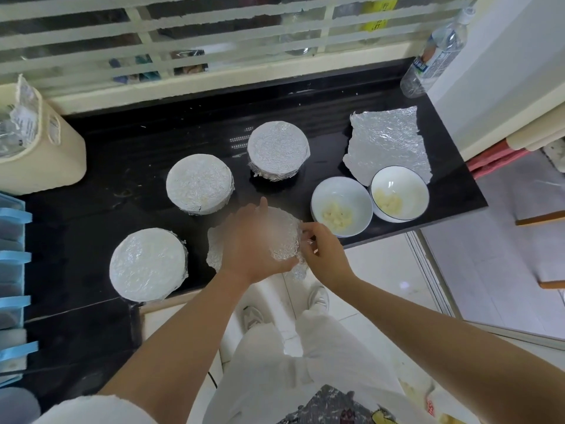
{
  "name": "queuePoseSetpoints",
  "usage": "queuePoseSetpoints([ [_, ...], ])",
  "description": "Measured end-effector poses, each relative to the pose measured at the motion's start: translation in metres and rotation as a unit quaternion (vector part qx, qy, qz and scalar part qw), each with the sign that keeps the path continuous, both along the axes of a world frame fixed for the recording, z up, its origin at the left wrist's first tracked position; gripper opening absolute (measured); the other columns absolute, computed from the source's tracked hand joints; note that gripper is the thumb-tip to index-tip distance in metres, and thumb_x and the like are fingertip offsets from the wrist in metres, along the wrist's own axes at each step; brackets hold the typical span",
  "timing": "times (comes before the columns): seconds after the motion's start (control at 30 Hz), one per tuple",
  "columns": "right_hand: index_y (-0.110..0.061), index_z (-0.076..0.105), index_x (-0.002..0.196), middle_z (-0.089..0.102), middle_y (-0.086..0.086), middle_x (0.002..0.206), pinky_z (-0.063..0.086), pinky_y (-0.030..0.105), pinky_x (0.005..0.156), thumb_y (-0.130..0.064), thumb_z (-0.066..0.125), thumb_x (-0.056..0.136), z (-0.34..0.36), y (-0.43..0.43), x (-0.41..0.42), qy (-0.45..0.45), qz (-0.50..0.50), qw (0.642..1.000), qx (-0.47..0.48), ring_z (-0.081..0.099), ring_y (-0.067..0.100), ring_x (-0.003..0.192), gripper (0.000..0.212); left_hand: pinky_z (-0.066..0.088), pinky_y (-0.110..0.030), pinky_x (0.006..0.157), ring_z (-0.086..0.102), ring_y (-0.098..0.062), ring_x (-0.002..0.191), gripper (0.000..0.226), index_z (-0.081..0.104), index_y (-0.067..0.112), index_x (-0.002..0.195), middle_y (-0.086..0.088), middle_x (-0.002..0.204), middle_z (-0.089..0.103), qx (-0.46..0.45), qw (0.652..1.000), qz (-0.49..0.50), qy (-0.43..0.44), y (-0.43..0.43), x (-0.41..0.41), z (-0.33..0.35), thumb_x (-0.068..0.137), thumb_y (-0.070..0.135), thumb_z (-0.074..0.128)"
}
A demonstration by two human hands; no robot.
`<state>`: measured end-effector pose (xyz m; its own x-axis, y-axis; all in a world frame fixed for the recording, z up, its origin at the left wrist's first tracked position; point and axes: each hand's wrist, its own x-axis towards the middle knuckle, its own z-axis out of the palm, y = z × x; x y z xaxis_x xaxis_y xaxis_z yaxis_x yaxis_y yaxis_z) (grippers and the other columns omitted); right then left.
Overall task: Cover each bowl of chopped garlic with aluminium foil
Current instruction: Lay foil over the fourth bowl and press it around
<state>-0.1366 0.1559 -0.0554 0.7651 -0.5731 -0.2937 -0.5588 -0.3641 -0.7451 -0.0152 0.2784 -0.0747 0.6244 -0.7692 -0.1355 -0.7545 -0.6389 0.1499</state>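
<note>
Three foil-covered bowls stand on the black counter: one at front left (149, 264), one in the middle (199, 183), one further back (278, 149). A fourth bowl near the front edge wears a loose foil sheet (286, 237). My left hand (255, 244), blurred, lies flat on top of that foil. My right hand (321, 246) pinches the foil's right edge against the bowl's side. Two uncovered white bowls of chopped garlic, one (341, 206) and another (399, 194), sit at the right. Loose foil sheets (386, 140) lie behind them.
A plastic water bottle (434, 56) stands at the back right corner. A cream container (39, 148) with crumpled plastic stands at the left. Blue items (12, 270) line the left edge. The counter (107, 185) ends just in front of the bowls; tiled floor lies below.
</note>
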Motion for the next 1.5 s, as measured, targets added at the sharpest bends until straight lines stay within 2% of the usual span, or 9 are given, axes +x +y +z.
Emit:
queuePoseSetpoints([
  [0.17,-0.011,0.055,0.122,0.061,0.003,0.113,0.052,0.033,0.087,-0.024,0.049,0.099,0.002,0.007,0.016,0.049,-0.024,0.996,0.066,0.06,0.018,0.096,0.028,0.038,-0.05,0.101,0.044,-0.036,0.125,0.13,0.024,0.002,0.153,-0.02,0.14,0.043,0.007,1.0,0.005,0.0,-0.001,0.0,0.0,0.061,0.095,0.033],
  [0.43,-0.008,0.056,0.111,0.062,0.009,0.099,0.05,0.041,0.088,-0.029,0.035,0.103,0.002,0.01,0.033,0.115,-0.046,0.983,0.138,0.06,0.026,0.093,0.031,0.04,-0.049,0.095,0.043,-0.035,0.125,0.13,0.022,0.003,0.154,-0.019,0.141,0.042,0.007,1.0,0.007,0.004,-0.001,0.0,0.002,0.061,0.093,0.03],
  [0.57,-0.012,0.046,0.131,0.058,0.006,0.118,0.047,0.039,0.096,-0.033,0.033,0.103,0.003,0.009,0.036,0.124,-0.076,0.963,0.226,0.057,0.023,0.107,0.037,0.042,-0.049,0.092,0.044,-0.034,0.124,0.131,0.023,0.003,0.153,-0.019,0.141,0.043,0.01,1.0,0.009,0.008,-0.001,0.0,0.002,0.06,0.095,0.031],
  [0.7,-0.011,0.034,0.141,0.045,0.007,0.138,0.042,0.035,0.096,-0.035,0.034,0.102,0.001,0.014,0.046,0.135,-0.092,0.954,0.25,0.048,0.021,0.118,0.046,0.043,-0.048,0.09,0.046,-0.034,0.123,0.13,0.024,0.002,0.153,-0.019,0.14,0.043,0.017,1.0,0.008,0.012,-0.002,0.001,0.003,0.057,0.09,0.033],
  [0.8,-0.014,0.034,0.144,0.041,0.005,0.145,0.039,0.043,0.106,-0.046,0.033,0.1,-0.003,0.013,0.055,0.154,-0.14,0.929,0.305,0.045,0.025,0.127,0.054,0.044,-0.048,0.089,0.046,-0.034,0.124,0.129,0.027,0.003,0.152,-0.019,0.14,0.045,0.005,1.0,0.014,0.016,-0.001,0.0,0.003,0.06,0.093,0.033],
  [1.0,-0.016,0.046,0.132,0.055,0.001,0.129,0.04,0.044,0.108,-0.051,0.032,0.1,-0.003,0.007,0.057,0.155,-0.167,0.909,0.35,0.053,0.022,0.117,0.05,0.045,-0.048,0.089,0.046,-0.034,0.123,0.131,0.028,0.003,0.152,-0.018,0.138,0.045,-0.01,0.999,0.029,0.023,0.001,-0.002,0.004,0.061,0.098,0.033],
  [1.17,-0.019,0.054,0.128,0.062,0.002,0.124,0.045,0.046,0.104,-0.067,0.042,0.086,-0.01,0.005,0.056,0.131,-0.166,0.901,0.378,0.059,0.023,0.113,0.065,0.043,-0.047,0.09,0.045,-0.033,0.124,0.133,0.027,0.003,0.152,-0.017,0.139,0.044,-0.011,0.999,0.035,0.033,0.001,-0.002,0.006,0.06,0.099,0.032],
  [1.33,-0.016,0.061,0.121,0.07,0.004,0.113,0.051,0.041,0.099,-0.055,0.041,0.096,-0.009,0.003,0.054,0.102,-0.166,0.893,0.405,0.066,0.022,0.105,0.05,0.042,-0.046,0.093,0.043,-0.033,0.126,0.136,0.023,0.003,0.153,-0.017,0.141,0.043,0.002,0.999,0.026,0.04,0.001,0.001,0.008,0.058,0.1,0.034],
  [1.5,-0.017,0.062,0.122,0.071,0.005,0.115,0.052,0.038,0.097,-0.05,0.037,0.1,-0.011,0.002,0.047,0.041,-0.18,0.868,0.46,0.067,0.021,0.107,0.047,0.043,-0.046,0.091,0.044,-0.033,0.125,0.134,0.024,0.003,0.153,-0.017,0.14,0.043,0.001,0.999,0.008,0.033,-0.005,0.004,0.015,0.058,0.097,0.036],
])
